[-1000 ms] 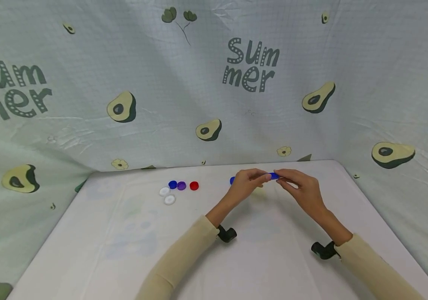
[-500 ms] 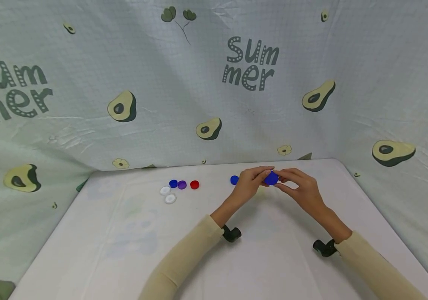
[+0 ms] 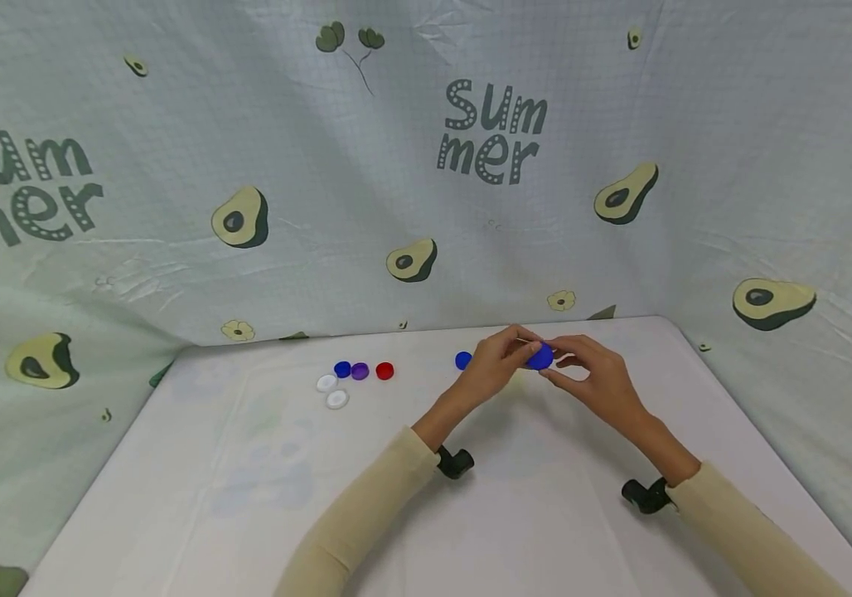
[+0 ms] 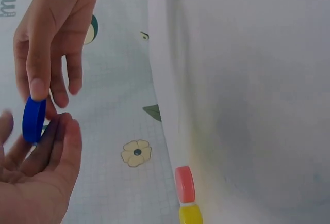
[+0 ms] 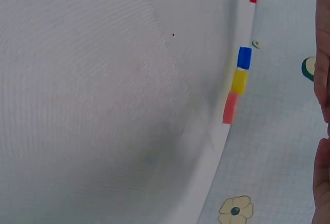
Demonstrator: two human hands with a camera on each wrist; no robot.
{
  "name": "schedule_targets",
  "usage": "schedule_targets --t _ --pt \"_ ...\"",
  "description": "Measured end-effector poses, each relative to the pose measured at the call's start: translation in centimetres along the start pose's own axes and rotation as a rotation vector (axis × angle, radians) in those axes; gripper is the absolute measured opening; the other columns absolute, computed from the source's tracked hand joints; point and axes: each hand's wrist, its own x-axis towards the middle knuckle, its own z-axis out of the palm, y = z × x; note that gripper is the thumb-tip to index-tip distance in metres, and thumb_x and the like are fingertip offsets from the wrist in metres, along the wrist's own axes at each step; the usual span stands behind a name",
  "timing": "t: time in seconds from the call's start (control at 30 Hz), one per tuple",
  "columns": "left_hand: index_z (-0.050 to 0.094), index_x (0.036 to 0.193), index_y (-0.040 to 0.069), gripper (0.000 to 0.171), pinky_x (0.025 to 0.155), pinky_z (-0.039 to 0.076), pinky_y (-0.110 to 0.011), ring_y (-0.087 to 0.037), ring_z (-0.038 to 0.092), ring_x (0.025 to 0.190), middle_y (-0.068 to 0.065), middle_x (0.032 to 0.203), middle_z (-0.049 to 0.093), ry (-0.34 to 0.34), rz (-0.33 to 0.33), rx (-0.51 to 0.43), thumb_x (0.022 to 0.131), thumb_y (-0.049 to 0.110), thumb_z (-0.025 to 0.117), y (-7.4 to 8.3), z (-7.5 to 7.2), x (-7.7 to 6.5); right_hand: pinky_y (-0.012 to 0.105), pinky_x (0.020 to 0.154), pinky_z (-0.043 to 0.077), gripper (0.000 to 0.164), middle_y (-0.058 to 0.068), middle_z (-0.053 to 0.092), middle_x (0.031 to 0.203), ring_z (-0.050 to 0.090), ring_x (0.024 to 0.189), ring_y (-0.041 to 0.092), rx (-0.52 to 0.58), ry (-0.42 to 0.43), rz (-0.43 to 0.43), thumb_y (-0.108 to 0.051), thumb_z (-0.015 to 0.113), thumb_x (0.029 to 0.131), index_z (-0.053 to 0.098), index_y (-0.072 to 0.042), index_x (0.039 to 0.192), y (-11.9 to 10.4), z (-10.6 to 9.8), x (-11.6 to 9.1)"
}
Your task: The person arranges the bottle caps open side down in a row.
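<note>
A blue bottle cap point(image 3: 540, 356) is held above the table between both hands, its round face turned toward the head camera. My right hand point(image 3: 597, 373) pinches its edge, index finger above and thumb below. My left hand point(image 3: 491, 365) meets the cap's left side, with the thumb over its upper left edge in the head view. In the left wrist view the cap point(image 4: 34, 121) appears edge-on, between the right fingertips above and the left fingers below; the left thumb looks slightly apart. The right wrist view catches only parts of both hands, without the held cap.
Another blue cap point(image 3: 463, 361) lies behind the left hand. Yellow point(image 5: 239, 82) and pink point(image 5: 230, 108) caps sit beside it in the right wrist view. Farther left are blue point(image 3: 342, 369), purple point(image 3: 360, 371), red point(image 3: 384, 371) and white caps point(image 3: 336, 399). A printed cloth hangs behind.
The held cap has turned from edge-on to face the head camera. Over the last half second, the left index finger has lifted from the cap's top. The caps on the table have stayed put.
</note>
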Motion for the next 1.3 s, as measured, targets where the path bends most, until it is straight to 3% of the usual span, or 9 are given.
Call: schedule_targets --t 0.2,0.43,0.53,0.7,0.9,1.13,1.3 --pt "0.061 0.14 0.011 0.048 0.098 0.053 -0.025 -0.018 0.064 0.118 -0.006 0.137 0.063 -0.113 0.035 0.141 0.094 0.02 0.074 -0.3 -1.0 -0.1 0.009 0.084 0.052 0.049 0.009 0.071 0.111 0.07 0.096 0.023 0.007 -0.021 0.044 0.005 0.088 0.074 0.07 -0.002 0.119 0.4 -0.6 -0.3" --pt "0.066 0.134 0.009 0.046 0.09 0.055 -0.02 -0.024 0.066 0.115 -0.008 0.132 0.066 -0.068 0.11 0.21 0.09 0.017 0.076 -1.2 -1.3 1.1 0.014 0.083 0.055 0.045 0.012 0.071 0.112 0.071 0.094 0.027 0.074 -0.075 0.064 0.008 0.084 0.076 0.071 -0.001 0.118 1.3 -0.9 0.3" --pt "0.07 0.129 0.008 0.043 0.087 0.055 -0.018 -0.025 0.066 0.112 -0.008 0.125 0.07 -0.071 0.104 0.256 0.088 0.017 0.08 -1.4 -1.6 2.1 0.028 0.083 0.06 0.042 0.014 0.071 0.114 0.072 0.095 0.029 0.066 -0.121 0.111 0.003 0.084 0.08 0.071 0.0 0.12 1.8 -1.0 0.8" --pt "0.074 0.123 0.009 0.041 0.093 0.054 -0.026 -0.021 0.065 0.109 -0.003 0.116 0.073 -0.136 0.049 0.362 0.085 0.021 0.083 -1.6 -2.3 4.3 0.049 0.086 0.059 0.041 0.018 0.071 0.119 0.072 0.1 0.034 0.021 -0.218 0.237 -0.007 0.081 0.086 0.068 0.001 0.124 2.7 -0.8 1.9" --pt "0.075 0.122 0.014 0.04 0.094 0.052 -0.024 -0.015 0.066 0.108 0.002 0.114 0.075 -0.186 -0.055 0.488 0.085 0.028 0.084 -2.6 -2.3 6.8 0.045 0.089 0.059 0.04 0.018 0.072 0.12 0.072 0.103 0.033 0.001 -0.3 0.333 -0.013 0.079 0.09 0.068 0.001 0.126 4.4 -0.4 3.1" --pt "0.077 0.118 0.009 0.036 0.091 0.053 -0.021 -0.013 0.068 0.101 -0.002 0.11 0.076 -0.206 -0.102 0.453 0.085 0.023 0.084 -4.6 -1.7 8.2 0.046 0.089 0.059 0.037 0.02 0.072 0.118 0.07 0.106 0.036 0.025 -0.352 0.368 -0.011 0.079 0.09 0.069 0.003 0.123 6.7 0.2 3.6" --pt "0.077 0.115 0.007 0.032 0.088 0.052 -0.02 -0.014 0.067 0.1 -0.003 0.108 0.077 -0.222 -0.112 0.473 0.086 0.02 0.083 -5.6 -1.5 8.5 0.049 0.09 0.058 0.036 0.017 0.073 0.116 0.07 0.105 0.033 -0.029 -0.431 0.378 -0.015 0.078 0.091 0.07 0.001 0.123 8.0 0.9 3.8"
